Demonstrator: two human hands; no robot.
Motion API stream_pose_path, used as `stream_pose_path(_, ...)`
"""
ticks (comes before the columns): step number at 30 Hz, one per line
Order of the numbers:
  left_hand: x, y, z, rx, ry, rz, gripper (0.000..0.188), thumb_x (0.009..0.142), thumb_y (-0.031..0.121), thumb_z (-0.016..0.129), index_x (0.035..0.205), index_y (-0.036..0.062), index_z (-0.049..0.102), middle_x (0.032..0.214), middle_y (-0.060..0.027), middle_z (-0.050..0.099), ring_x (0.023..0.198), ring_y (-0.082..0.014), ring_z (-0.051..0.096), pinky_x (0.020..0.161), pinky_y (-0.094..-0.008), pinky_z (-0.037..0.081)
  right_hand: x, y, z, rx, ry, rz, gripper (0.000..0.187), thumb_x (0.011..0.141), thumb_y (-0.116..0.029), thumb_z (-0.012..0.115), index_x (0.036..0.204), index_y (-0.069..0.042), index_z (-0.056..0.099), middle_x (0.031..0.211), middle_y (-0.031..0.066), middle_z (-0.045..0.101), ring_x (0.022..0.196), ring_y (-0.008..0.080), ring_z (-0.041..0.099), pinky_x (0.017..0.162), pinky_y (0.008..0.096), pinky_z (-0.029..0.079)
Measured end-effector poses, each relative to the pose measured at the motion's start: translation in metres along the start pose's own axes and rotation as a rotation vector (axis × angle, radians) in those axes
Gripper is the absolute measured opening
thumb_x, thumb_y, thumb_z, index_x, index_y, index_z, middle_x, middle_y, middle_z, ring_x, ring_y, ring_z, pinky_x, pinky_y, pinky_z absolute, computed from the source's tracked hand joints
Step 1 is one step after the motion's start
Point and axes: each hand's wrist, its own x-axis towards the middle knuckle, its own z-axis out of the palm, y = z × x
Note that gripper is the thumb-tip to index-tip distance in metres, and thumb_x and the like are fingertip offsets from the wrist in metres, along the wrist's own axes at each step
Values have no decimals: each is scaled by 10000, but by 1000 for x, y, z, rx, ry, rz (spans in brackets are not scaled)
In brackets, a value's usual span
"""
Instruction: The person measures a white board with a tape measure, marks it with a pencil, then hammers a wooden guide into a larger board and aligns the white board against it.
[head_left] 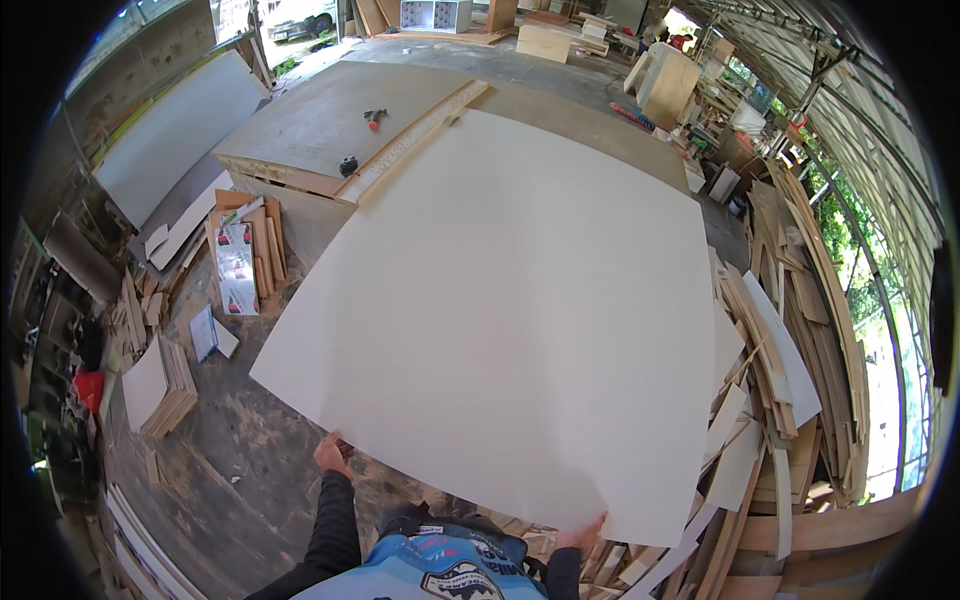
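Observation:
A large white board (pixel 510 310) spreads out in front of me, its far part resting toward the workbench and its near edge close to my body. My left hand (pixel 333 453) grips that near edge toward its left corner, fingers curled underneath. Farther right along the same edge, my right hand (pixel 582 533) holds the board, mostly with the thumb side showing; its other fingers are hidden beneath. Past the board's far left edge, a long wooden strip (pixel 415 140) lies across the bench top.
On the wooden workbench (pixel 300 115) lie a red-and-black power tool (pixel 375 119) and a small black tape measure (pixel 348 166). Wood offcuts (pixel 800 290) pile up along the right. Stacked panels (pixel 162 385) stand on the floor at left, and a white sheet (pixel 180 135) leans behind.

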Motion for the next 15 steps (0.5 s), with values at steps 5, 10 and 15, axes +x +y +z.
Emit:
stream_pose_path(5,11,-7,13,4,78,84,163,833,85,659,884,-14,540,709,-82,589,487,-171,553,436,-293,431,16,-35,-2,648,-68,388,345,979,-246,459,1171,38,493,1151,156,599,1048,241,583,939,349,448)
stream_pose_path(10,19,-6,43,92,141,135,189,807,92,694,866,-12,548,688,-92,609,481,-178,577,405,-293,419,37,-19,32,1176,39,487,354,1009,-262,376,1178,25,494,1176,148,584,1054,227,577,941,342,449)
stream_pose_path(15,27,-10,64,123,178,156,192,799,114,701,861,-3,563,689,-97,635,486,-194,613,387,-287,409,50,-21,32,719,-25,348,330,997,-258,389,1162,1,509,1142,123,577,1058,223,568,924,344,454)
